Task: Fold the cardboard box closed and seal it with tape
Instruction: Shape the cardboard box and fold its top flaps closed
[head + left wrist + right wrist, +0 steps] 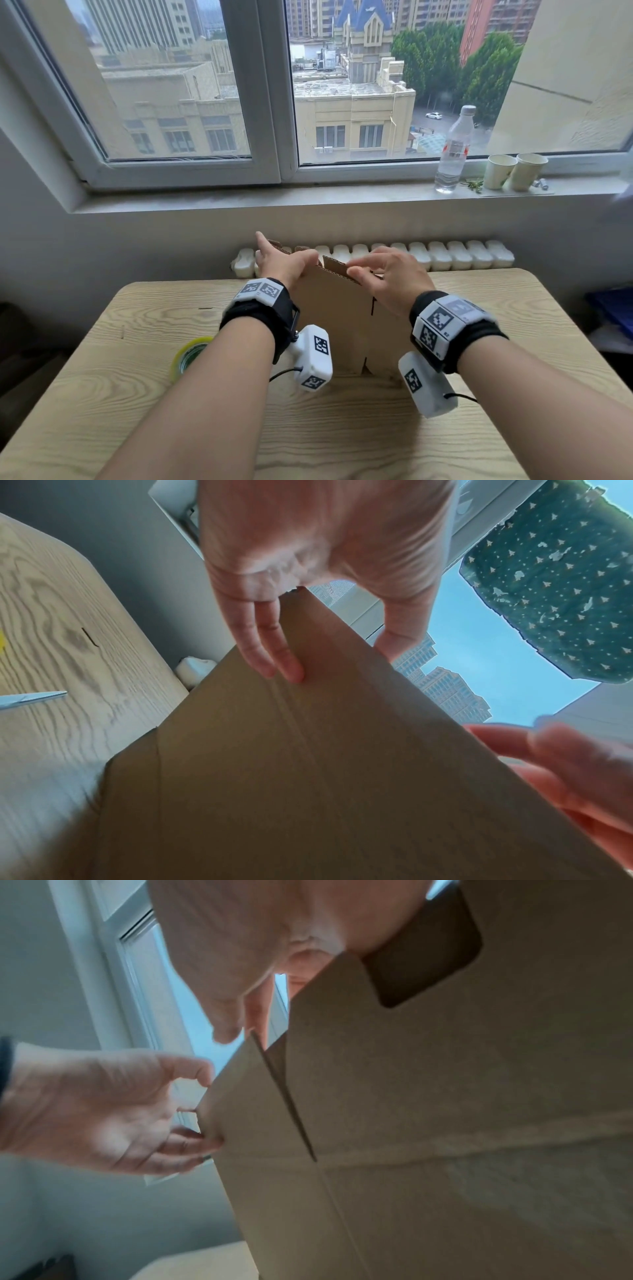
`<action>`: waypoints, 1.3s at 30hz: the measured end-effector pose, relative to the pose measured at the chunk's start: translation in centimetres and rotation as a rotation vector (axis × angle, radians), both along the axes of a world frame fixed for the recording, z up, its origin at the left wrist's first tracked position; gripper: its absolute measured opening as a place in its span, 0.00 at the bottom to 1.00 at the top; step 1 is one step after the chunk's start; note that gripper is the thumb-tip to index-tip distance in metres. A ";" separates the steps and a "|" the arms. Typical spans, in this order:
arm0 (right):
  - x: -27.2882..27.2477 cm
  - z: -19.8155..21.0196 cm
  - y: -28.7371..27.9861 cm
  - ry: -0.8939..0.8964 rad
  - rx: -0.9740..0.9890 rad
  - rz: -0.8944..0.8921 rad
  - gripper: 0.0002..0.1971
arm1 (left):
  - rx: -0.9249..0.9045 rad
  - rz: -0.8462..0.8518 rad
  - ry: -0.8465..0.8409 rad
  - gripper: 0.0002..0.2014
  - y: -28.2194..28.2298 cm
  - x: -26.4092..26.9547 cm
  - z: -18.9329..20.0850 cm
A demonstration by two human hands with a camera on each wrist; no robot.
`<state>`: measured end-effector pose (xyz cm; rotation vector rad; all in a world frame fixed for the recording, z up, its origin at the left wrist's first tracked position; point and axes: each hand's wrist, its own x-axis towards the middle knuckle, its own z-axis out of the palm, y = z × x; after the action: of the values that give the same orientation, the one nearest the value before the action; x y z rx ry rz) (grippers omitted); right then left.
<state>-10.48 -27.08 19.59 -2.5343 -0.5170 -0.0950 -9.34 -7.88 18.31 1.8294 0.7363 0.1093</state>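
A brown cardboard box [335, 318] stands upright on the wooden table [137, 394], its top flaps raised and apart. My left hand [284, 255] holds the top edge at the left. In the left wrist view its fingers [274, 656] lie on the outer face of the box [308, 777] and the thumb sits behind the edge. My right hand [359, 270] pinches the near flap's corrugated edge, thumb in front and fingers over the top. The right wrist view shows the split between two flaps of the box [445, 1123]. A yellow-green tape roll [190, 353] lies left of the box.
A scissors blade [31, 697] lies on the table to the left. A white radiator [445, 257] runs behind the table. On the windowsill stand a water bottle [454, 150] and two paper cups [500, 171]. Bare wood spreads in front of the box.
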 end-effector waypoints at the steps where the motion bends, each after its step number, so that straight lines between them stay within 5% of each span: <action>1: 0.3 0.1 0.0 0.012 0.012 -0.013 0.11 | 0.008 -0.005 -0.002 0.62 0.1 0.1 0.0; 7: 1.2 1.2 0.0 0.017 -0.123 -0.114 0.24 | 0.176 0.027 0.040 0.55 2.1 0.3 0.1; 11: 1.8 1.6 0.5 0.056 -0.192 -0.133 0.25 | 0.372 -0.086 0.205 0.26 2.8 -0.6 1.4; 17: 2.0 2.6 0.3 0.073 -0.177 -0.098 0.22 | 0.597 -0.152 0.343 0.10 3.0 -1.2 2.5; 21: 1.7 2.1 -0.7 0.035 -0.158 -0.128 0.21 | 0.737 -0.149 0.363 0.17 2.7 -2.2 2.9; 25: 0.8 1.7 -2.5 0.018 -0.229 -0.249 0.25 | 0.785 -0.173 0.393 0.13 2.7 -3.1 3.0; 30: 0.4 0.8 -3.2 0.292 -0.175 -0.410 0.34 | 0.821 -0.186 0.404 0.14 2.5 -4.1 3.2; 33: 0.3 0.0 -3.1 0.340 -0.100 -0.394 0.30 | 0.813 -0.170 0.416 0.14 2.5 -4.5 2.9; 39: -0.4 -0.2 -2.9 0.344 0.032 -0.265 0.40 | 0.683 -0.092 0.381 0.13 3.7 -4.6 1.9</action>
<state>-10.90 -29.98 19.44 -2.5010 -0.0440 0.2309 -13.99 -4.19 20.21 2.5767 0.9507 -0.0620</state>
